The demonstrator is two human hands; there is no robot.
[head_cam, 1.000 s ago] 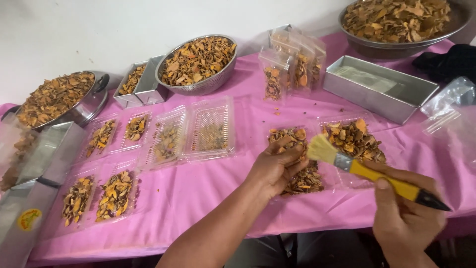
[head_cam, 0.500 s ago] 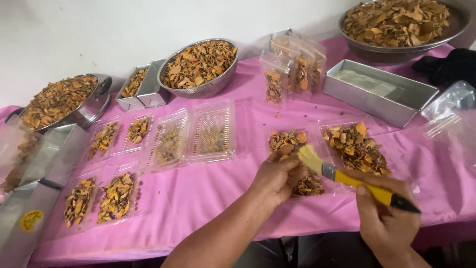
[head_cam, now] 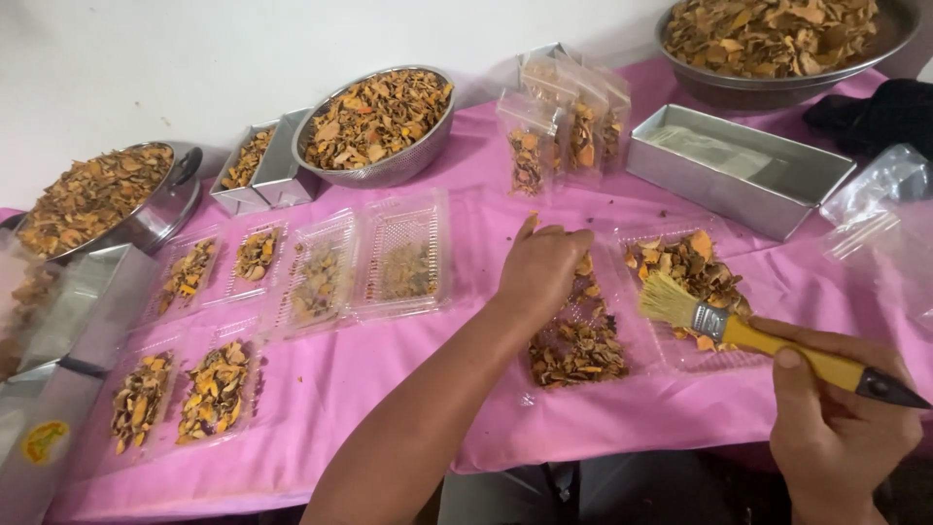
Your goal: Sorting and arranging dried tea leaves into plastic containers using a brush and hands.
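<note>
- While the left hand point(head_cam: 540, 264) rests palm down on a clear tray point(head_cam: 583, 331) of dried orange-brown chips, its grip is loose, fingers curled onto the chips; whether it pinches any, I cannot tell.
- Right hand point(head_cam: 834, 408) sits at 4 o'clock of the view, its grip closed around the yellow handle of a brush point(head_cam: 739, 331).
- Brush bristles point toward 10 o'clock and lie at the near edge of a second tray point(head_cam: 695, 282) of chips, just beside the first, at its 3 o'clock.
- Both trays lie on a pink tabletop point(head_cam: 389, 379), near its front edge.
- At 9 o'clock of the left hand, four clear lidded packs point(head_cam: 321, 277) lie in a row, chips inside; two more packs point(head_cam: 180, 394) lie nearer the front at 8 o'clock.
- At 12 o'clock of the left hand stand small filled bags point(head_cam: 559, 126), upright and close together.
- A long metal tin point(head_cam: 743, 170) lies at 1 o'clock, beside the bags.
- A steel bowl point(head_cam: 377, 122) heaped with chips stands at 11 o'clock; a larger bowl point(head_cam: 777, 39) sits at the far right corner; a pot point(head_cam: 102, 199) of chips stands at far left.
- Loose clear bags point(head_cam: 880, 209) lie at the right edge.
</note>
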